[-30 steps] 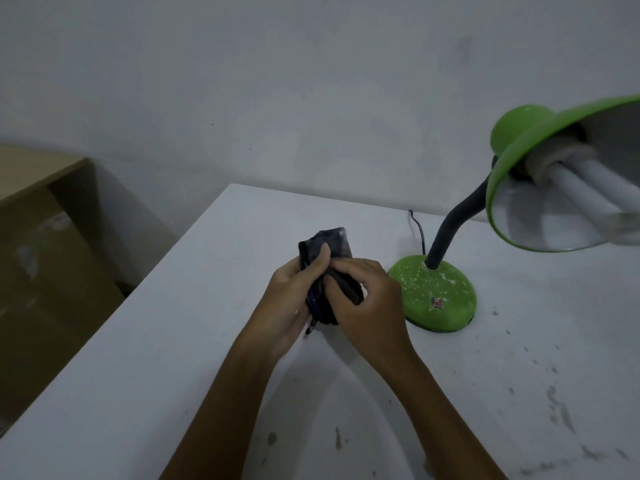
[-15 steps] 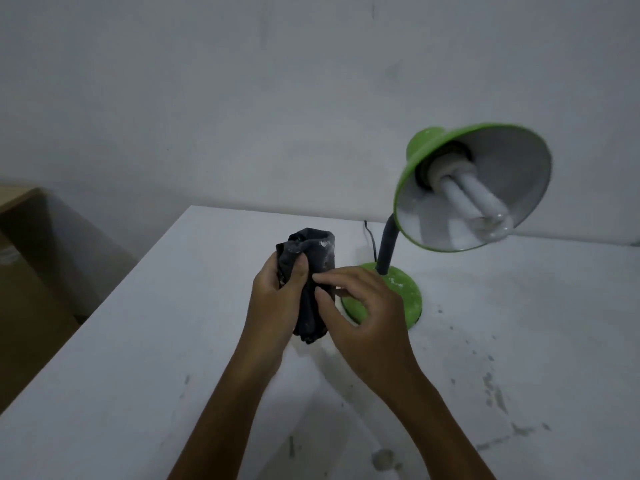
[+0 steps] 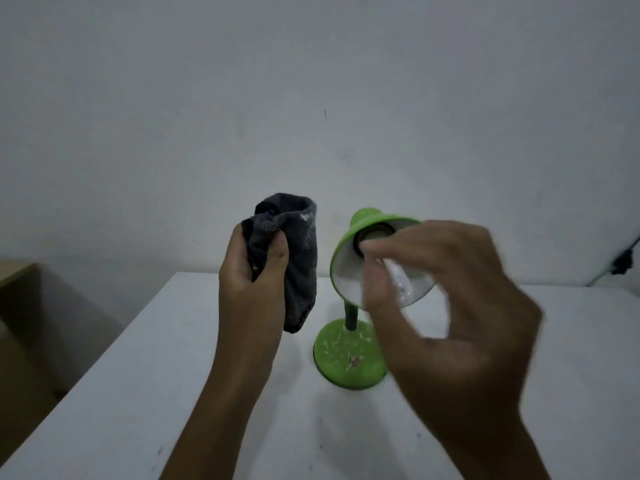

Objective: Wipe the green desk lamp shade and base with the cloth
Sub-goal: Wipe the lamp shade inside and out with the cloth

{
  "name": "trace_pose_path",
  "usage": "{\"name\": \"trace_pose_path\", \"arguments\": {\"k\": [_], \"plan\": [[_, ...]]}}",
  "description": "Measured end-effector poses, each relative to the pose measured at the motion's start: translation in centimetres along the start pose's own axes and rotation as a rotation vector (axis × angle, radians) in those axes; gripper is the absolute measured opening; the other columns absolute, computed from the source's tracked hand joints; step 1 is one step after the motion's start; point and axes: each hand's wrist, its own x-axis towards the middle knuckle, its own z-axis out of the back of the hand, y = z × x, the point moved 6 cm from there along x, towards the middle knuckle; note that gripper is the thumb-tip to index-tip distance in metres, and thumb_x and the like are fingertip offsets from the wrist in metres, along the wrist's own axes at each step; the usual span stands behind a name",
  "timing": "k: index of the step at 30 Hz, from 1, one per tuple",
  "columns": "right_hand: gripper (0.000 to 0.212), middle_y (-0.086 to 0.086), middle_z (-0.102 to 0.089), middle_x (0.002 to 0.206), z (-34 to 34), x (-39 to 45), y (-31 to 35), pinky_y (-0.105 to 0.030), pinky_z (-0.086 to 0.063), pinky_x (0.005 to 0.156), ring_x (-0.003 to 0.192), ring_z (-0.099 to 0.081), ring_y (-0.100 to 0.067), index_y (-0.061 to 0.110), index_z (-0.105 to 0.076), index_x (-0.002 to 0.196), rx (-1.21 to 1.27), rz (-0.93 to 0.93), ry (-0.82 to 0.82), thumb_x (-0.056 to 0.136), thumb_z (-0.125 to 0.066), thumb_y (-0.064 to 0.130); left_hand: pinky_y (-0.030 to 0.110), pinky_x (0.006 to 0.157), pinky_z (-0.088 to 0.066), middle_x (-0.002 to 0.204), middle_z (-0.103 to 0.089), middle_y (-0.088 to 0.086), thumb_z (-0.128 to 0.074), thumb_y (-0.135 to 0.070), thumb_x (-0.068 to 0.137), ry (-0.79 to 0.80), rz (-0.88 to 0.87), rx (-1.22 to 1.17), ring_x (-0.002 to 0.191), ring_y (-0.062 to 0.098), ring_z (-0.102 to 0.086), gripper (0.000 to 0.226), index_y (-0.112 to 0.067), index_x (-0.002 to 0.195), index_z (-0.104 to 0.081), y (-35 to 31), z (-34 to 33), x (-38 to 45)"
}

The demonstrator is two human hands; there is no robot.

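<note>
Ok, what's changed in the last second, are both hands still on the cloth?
No. The right hand has let go of the cloth and moved right, toward the lamp shade, blurred in front of it; whether it touches is unclear. The left hand alone grips the cloth and has raised it off the table. The lamp base still stands there, dusty and unwiped.

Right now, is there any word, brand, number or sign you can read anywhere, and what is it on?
No readable text anywhere.
Lamp base: a small reddish mark, too small and blurred to read.
Lamp shade: no lettering visible.
Cloth in the left hand: white specks only.
The right hand is blurred and hides part of the shade.
</note>
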Motion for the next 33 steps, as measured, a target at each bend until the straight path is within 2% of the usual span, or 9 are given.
{"name": "trace_pose_path", "arguments": {"k": [2,5,9,12,18,22,25,29,33], "plan": [[0.006,0.006,-0.069,0.089,1.4,0.7,-2.0,-0.028,-0.048,0.081,0.09,-0.061,-0.022,0.011,-0.072,0.089,-0.097,-0.05,-0.121,0.087,-0.069,0.007,0.038,0.087,-0.055,0.1,-0.072,-0.011,-0.053,-0.026,0.1,0.03,-0.037,0.028,0.097,0.006,-0.068,0.014,-0.033,0.106,-0.064,-0.8,-0.8,0.5],[0.012,0.019,-0.067,0.099,1.7,0.6,-6.2,-0.034,-0.052,0.084,0.104,-0.059,-0.016,0.023,-0.07,0.099,-0.059,-0.332,-0.18,0.088,-0.069,0.02,0.035,0.086,-0.055,0.098,-0.071,-0.012,-0.053,-0.023,0.1,0.061,-0.087,0.043,0.095,0.006,-0.068,0.013,-0.032,0.102,-0.063,-1.7,-1.9,1.3],[0.039,0.016,-0.064,0.116,-0.3,-1.0,-10.8,-0.025,-0.049,0.082,0.112,-0.058,-0.007,0.033,-0.066,0.11,0.155,-0.849,-0.026,0.079,-0.065,0.057,0.026,0.084,-0.051,0.099,-0.071,-0.013,-0.052,-0.022,0.101,0.085,-0.135,0.048,0.095,0.003,-0.067,0.014,-0.031,0.104,-0.062,-2.1,-2.9,2.1],[0.061,0.013,-0.065,0.114,-2.1,-2.2,-12.0,-0.037,-0.053,0.089,0.106,-0.062,-0.009,0.034,-0.066,0.108,0.309,-1.079,0.097,0.064,-0.06,0.075,0.026,0.083,-0.052,0.1,-0.07,-0.015,-0.051,-0.028,0.101,0.098,-0.133,0.081,0.097,0.002,-0.067,0.013,-0.036,0.102,-0.061,-1.7,-3.0,3.0],[0.041,0.016,-0.07,0.096,-2.6,-2.6,-11.8,-0.032,-0.054,0.082,0.094,-0.065,-0.003,0.033,-0.067,0.103,0.331,-1.098,0.132,0.075,-0.07,0.063,0.02,0.074,-0.053,0.094,-0.073,-0.018,-0.056,-0.032,0.099,0.144,0.003,0.152,0.088,-0.003,-0.069,0.011,-0.038,0.1,-0.065,0.8,-3.2,6.6],[0.061,0.008,-0.072,0.105,-3.1,-2.8,-12.7,-0.047,-0.053,0.096,0.104,-0.066,-0.014,0.032,-0.07,0.103,0.406,-1.143,0.147,0.061,-0.063,0.076,0.019,0.066,-0.051,0.087,-0.074,-0.01,-0.059,-0.031,0.097,0.199,0.004,0.271,0.077,-0.001,-0.069,0.009,-0.032,0.096,-0.067,1.6,-4.4,8.2],[0.076,-0.007,-0.071,0.113,-4.0,-2.5,-13.4,-0.057,-0.049,0.1,0.11,-0.066,-0.026,0.025,-0.07,0.109,0.462,-1.188,0.271,0.063,-0.057,0.084,0.029,0.075,-0.056,0.088,-0.074,-0.003,-0.061,-0.029,0.096,0.211,-0.03,0.329,0.085,0.009,-0.07,0.01,-0.024,0.097,-0.07,1.8,-5.5,9.0],[0.07,-0.018,-0.067,0.115,-4.5,-2.8,-13.8,-0.06,-0.046,0.102,0.114,-0.062,-0.037,0.014,-0.068,0.111,0.556,-1.157,0.312,0.073,-0.057,0.072,0.038,0.083,-0.056,0.091,-0.074,0.002,-0.061,-0.03,0.095,0.225,-0.032,0.344,0.089,0.016,-0.07,0.015,-0.018,0.099,-0.069,2.1,-6.6,9.6],[0.066,-0.014,-0.071,0.109,-4.7,-3.5,-13.8,-0.058,-0.045,0.103,0.111,-0.064,-0.034,0.016,-0.072,0.104,0.572,-1.117,0.295,0.067,-0.06,0.07,0.04,0.085,-0.055,0.094,-0.074,0.004,-0.06,-0.026,0.096,0.244,-0.033,0.331,0.092,0.019,-0.069,0.013,-0.019,0.101,-0.069,2.5,-7.0,9.7]]}}
